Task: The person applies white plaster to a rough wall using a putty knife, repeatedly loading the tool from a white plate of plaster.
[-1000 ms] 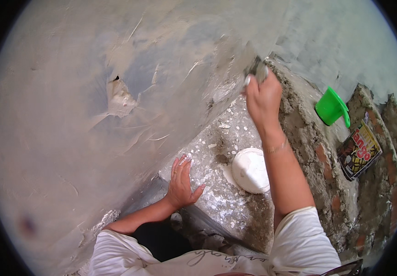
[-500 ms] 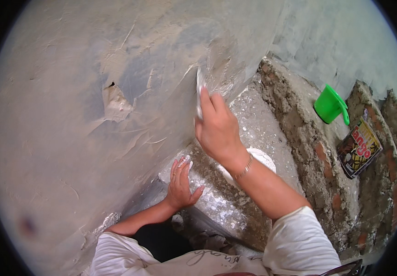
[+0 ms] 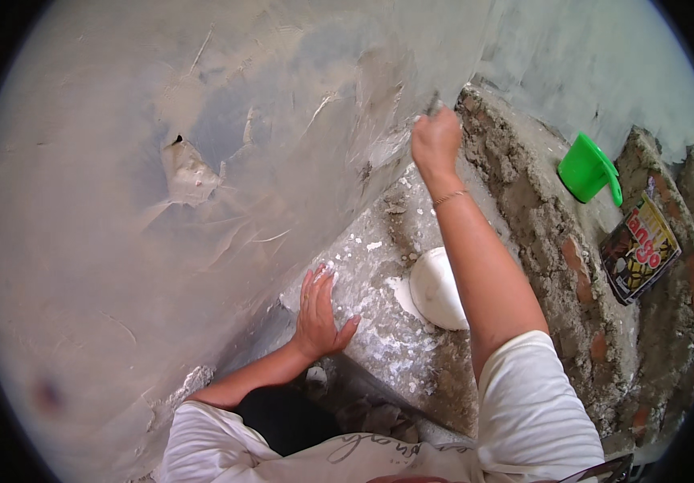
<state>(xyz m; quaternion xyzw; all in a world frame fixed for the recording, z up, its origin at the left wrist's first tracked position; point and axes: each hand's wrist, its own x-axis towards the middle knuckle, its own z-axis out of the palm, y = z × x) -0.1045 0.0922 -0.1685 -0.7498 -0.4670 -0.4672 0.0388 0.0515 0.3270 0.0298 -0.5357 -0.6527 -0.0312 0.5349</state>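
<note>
My right hand (image 3: 436,145) is closed around a putty knife (image 3: 434,102), held at the corner where the plastered wall (image 3: 299,161) meets the rough steps. Only a little of its thin blade shows above my fist, blurred. Lower down, my left hand (image 3: 319,318) has its fingers stretched out and white smears on the fingertips. It holds nothing and is beside the foot of the wall, over the white-spattered step (image 3: 363,282); whether it touches either, I cannot tell. Below my right forearm is a smooth, round white mound or bowl (image 3: 435,288), partly hidden by the arm.
Rough brick-and-mortar steps (image 3: 524,193) rise to the right. A green plastic mug (image 3: 584,169) and a dark printed packet (image 3: 641,248) rest on them. The wall has a torn patch with a small hole (image 3: 190,173) and several raised ridges. A second wall (image 3: 596,72) stands behind.
My right hand has moved right and farther away along the wall to the corner, carrying the putty knife. More of the white mound or bowl shows. My left hand has hardly moved.
</note>
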